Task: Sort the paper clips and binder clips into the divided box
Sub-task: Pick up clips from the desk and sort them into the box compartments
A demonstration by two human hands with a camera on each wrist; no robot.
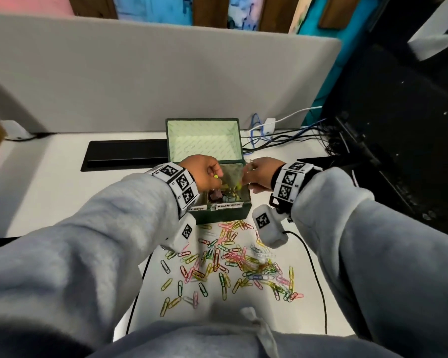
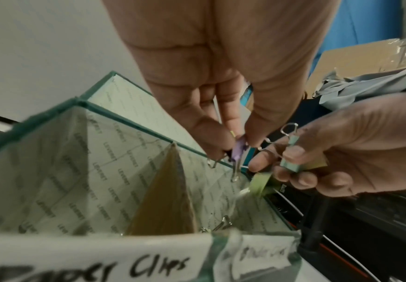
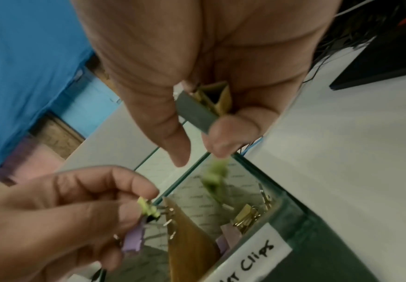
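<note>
My left grip [image 2: 221, 122] pinches a purple binder clip [image 2: 237, 150] between thumb and fingertips, with a yellow-green clip [image 3: 149, 209] tucked in the same pinch. My right grip [image 3: 197, 106] curls round a teal binder clip [image 3: 196, 112] and a gold one [image 3: 221, 97]; a green binder clip [image 3: 215, 176], blurred, is just below its fingertips, over the box. Both grips hover over the divided box [image 1: 224, 215], above the right compartment labelled binder clips [image 1: 226, 205], where a few clips [image 3: 245, 216] already lie. A brown divider [image 2: 170, 192] splits it from the left compartment marked paper clips [image 2: 129, 267]. The lid [image 1: 203, 136] stands open behind. Coloured paper clips [image 1: 233, 262] lie scattered on the white table [image 1: 49, 177], nearer me than the box.
</note>
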